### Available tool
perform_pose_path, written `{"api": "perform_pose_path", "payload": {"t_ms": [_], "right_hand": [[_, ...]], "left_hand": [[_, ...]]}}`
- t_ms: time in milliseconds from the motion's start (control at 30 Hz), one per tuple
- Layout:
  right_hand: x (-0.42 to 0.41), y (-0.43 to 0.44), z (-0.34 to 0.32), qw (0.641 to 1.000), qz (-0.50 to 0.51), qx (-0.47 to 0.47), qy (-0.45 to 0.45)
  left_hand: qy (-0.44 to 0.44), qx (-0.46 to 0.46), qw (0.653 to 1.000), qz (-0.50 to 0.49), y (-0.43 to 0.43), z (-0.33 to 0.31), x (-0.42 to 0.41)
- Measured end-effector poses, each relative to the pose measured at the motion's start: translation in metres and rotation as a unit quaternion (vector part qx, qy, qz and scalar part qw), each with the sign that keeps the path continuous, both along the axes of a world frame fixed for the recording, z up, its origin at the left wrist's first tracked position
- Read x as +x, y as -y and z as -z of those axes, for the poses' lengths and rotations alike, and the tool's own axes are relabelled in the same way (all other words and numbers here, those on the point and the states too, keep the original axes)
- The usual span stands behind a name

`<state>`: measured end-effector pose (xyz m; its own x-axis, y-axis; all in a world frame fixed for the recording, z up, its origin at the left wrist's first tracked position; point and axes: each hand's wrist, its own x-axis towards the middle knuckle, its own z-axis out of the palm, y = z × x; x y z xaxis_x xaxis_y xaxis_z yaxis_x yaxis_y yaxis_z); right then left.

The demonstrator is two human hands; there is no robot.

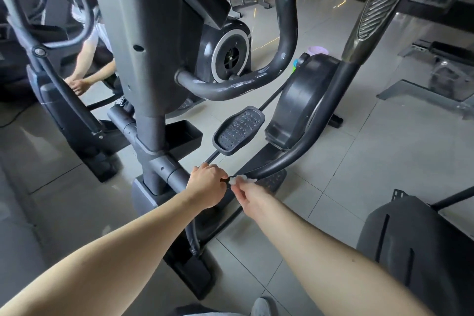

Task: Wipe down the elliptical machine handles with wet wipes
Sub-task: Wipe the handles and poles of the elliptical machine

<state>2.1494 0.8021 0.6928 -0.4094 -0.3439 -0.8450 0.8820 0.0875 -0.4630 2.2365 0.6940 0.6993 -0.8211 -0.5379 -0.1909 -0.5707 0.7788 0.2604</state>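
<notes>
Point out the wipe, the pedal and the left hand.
wipe (245,180): head view, its white bunched middle.
pedal (238,131): head view, middle of the studded tread.
left hand (207,185): head view, back of the hand.

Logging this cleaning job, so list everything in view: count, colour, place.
elliptical column: one, grey, centre-left
fixed handle: one, dark grey, top centre
ribbed handle: one, black and silver, upper right
pedal: one, black, centre
lower bar: one, black, right of pedal
wet wipe: one, white, at lower bar's tip
another person: one, white top, far left
floor tiles: many, pale grey, underneath
left hand: grips lower bar's tip
right hand: pinches wet wipe
</notes>
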Motion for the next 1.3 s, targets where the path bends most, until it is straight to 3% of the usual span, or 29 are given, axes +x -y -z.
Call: {"api": "perform_pose_path", "payload": {"t_ms": [67,200,400,567,700,833,900,1067,1300], "right_hand": [[0.005,-0.005,-0.007,0.999,-0.029,-0.018,-0.024],[0.007,-0.009,-0.019,0.983,-0.088,-0.021,-0.159],[0.004,-0.009,-0.039,0.958,-0.148,-0.055,-0.239],[0.005,-0.009,-0.062,0.952,-0.146,-0.148,-0.226],[0.003,-0.01,-0.072,0.934,-0.173,-0.197,-0.242],[0.004,-0.012,-0.077,0.907,-0.207,-0.241,-0.278],[0.006,-0.014,-0.077,0.886,-0.25,-0.246,-0.303],[0.01,-0.017,-0.082,0.84,-0.357,-0.202,-0.354],[0.004,-0.019,-0.072,0.858,-0.319,-0.207,-0.346]], "left_hand": [[-0.043,0.043,0.998,-0.022,-0.001,-0.007,0.006],[-0.156,0.198,0.966,-0.054,-0.004,-0.03,0.018],[-0.248,0.251,0.929,-0.117,-0.002,-0.055,0.034],[-0.308,0.373,0.851,-0.202,0.003,-0.072,0.045],[-0.38,0.454,0.769,-0.241,0.003,-0.079,0.049],[-0.407,0.486,0.732,-0.251,0.001,-0.083,0.052],[-0.409,0.481,0.731,-0.258,-0.001,-0.085,0.052],[-0.391,0.434,0.776,-0.236,-0.009,-0.086,0.051],[-0.387,0.463,0.775,-0.188,-0.015,-0.09,0.056]]}}
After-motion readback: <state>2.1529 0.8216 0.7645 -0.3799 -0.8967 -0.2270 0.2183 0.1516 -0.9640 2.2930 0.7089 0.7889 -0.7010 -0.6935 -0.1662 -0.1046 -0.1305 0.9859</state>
